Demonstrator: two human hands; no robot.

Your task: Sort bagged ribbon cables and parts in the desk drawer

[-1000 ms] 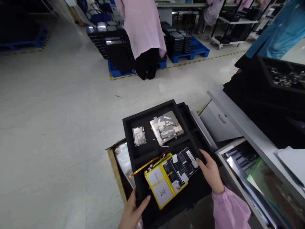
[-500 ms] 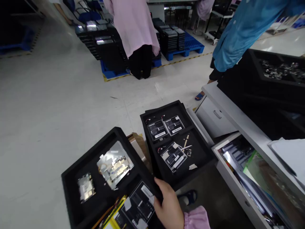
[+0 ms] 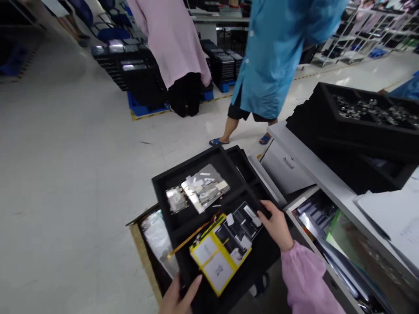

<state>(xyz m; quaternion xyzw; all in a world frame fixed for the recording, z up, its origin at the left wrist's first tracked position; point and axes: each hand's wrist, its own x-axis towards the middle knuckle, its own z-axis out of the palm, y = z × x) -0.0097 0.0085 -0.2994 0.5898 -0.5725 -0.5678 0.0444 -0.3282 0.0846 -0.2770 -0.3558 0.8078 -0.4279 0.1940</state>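
Fingers (image 3: 191, 288) of the left hand (image 3: 176, 300) are gripping the left edge of a black tray (image 3: 178, 179) close to its near corner, while the right hand (image 3: 275, 226) is clasping the right edge; its thumb is lying on top, and the fingertips underneath are not showing. These opposing holds are probably keeping the load level. Inside the near compartment, a yellow-edged battery pack (image 3: 218, 267) is lying askew beside a dark labelled battery (image 3: 241, 226), and an orange ribbon cable (image 3: 188, 240) is trailing towards the tray's left edge. Beyond the divider, seemingly keeping boards apart from batteries, a metal plate (image 3: 206, 185) is sitting just right of a smaller board (image 3: 176, 199). Past the left edge, a carton (image 3: 144, 257) is holding a silvery bag (image 3: 157, 235). Rightward, an open drawer (image 3: 350, 261) is exposing its flat contents. Along the surface (image 3: 299, 155) above, stacked trays (image 3: 347, 144) are standing, their walls likely containing the small shiny parts (image 3: 363, 107). Farther off, someone in a blue coat (image 3: 270, 56) is passing, and blue pallets (image 3: 144, 109) are lifting dark stacks (image 3: 144, 78) off the floor.
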